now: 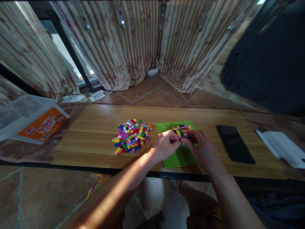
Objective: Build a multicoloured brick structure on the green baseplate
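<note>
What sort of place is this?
Probably a room in someone's home, though I can't be certain: there are long striped curtains, a tiled floor and a colourful pile of toy bricks.

Daylight glares through the window [62,47] at left; sun streaks the left hand [165,144] and forearm [128,179]; right side dim, edges stretched and soft
</note>
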Available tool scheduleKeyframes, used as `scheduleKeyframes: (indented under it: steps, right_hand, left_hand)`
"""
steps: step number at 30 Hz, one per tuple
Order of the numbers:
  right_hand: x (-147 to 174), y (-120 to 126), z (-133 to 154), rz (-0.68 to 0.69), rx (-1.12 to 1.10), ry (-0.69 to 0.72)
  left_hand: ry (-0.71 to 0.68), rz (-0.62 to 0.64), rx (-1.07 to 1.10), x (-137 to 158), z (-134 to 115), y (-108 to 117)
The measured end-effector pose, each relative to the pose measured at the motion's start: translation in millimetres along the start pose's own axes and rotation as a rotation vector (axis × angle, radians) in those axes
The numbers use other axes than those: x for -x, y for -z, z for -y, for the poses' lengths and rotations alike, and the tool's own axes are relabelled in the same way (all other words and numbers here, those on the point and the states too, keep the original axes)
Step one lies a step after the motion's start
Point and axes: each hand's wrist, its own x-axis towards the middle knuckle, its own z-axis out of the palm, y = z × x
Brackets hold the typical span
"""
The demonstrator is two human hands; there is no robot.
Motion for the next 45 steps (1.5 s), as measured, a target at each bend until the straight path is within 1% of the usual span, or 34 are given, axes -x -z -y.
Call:
scheduleKeyframes:
  steps: [4,10,12,16,19,22,25,27,30,31,33,38,40,45]
  right_hand:
    - [1,0,1,-0.001,0.032,0.009]
    - [0,1,-2,-0.02,-0.024,0.02]
    - [0,2,-1,-0.039,-0.041,0.011]
    - [-1,5,4,-0.087,-0.035,-0.035]
    - [-2,6,6,-0.143,-0.035,-0.065]
    - [-4,7,8,-0.194,-0.039,-0.081]
    - [-5,7,10,-0.221,-0.033,-0.076]
    - [-5,7,11,-0.228,-0.026,-0.071]
    - [-6,7,12,-0.234,-0.016,-0.07]
    - [-6,6,13,-0.236,-0.011,-0.072]
    - [-7,5,14,-0.233,-0.013,-0.075]
    - [-8,4,15,-0.212,-0.037,-0.081]
    - [-8,4,16,-0.21,-0.046,-0.076]
    - [-9,2,15,-0.212,-0.046,-0.08]
  left_hand:
    - [-0.013,0.0,0.014,1,1,0]
    - [-0.006,0.013,-0.016,-2,-1,4]
    - [0.002,0.018,-0.04,-3,-3,8]
    - [0.093,0.012,-0.063,-6,-8,19]
    - [0.092,0.007,-0.094,-10,-11,31]
    - [0.098,-0.046,-0.247,-12,-13,45]
    - [0.12,-0.17,-0.515,-12,-15,59]
    - [0.139,-0.198,-0.71,-11,-16,65]
    - [0.219,-0.088,-0.885,-7,-16,69]
    - [0.237,-0.052,-0.909,-6,-15,70]
    - [0.246,-0.019,-0.924,-5,-12,71]
    - [0.23,-0.015,-0.92,-5,-2,76]
    - [0.203,-0.024,-0.924,-4,1,78]
    - [0.169,-0.017,-0.92,-3,6,83]
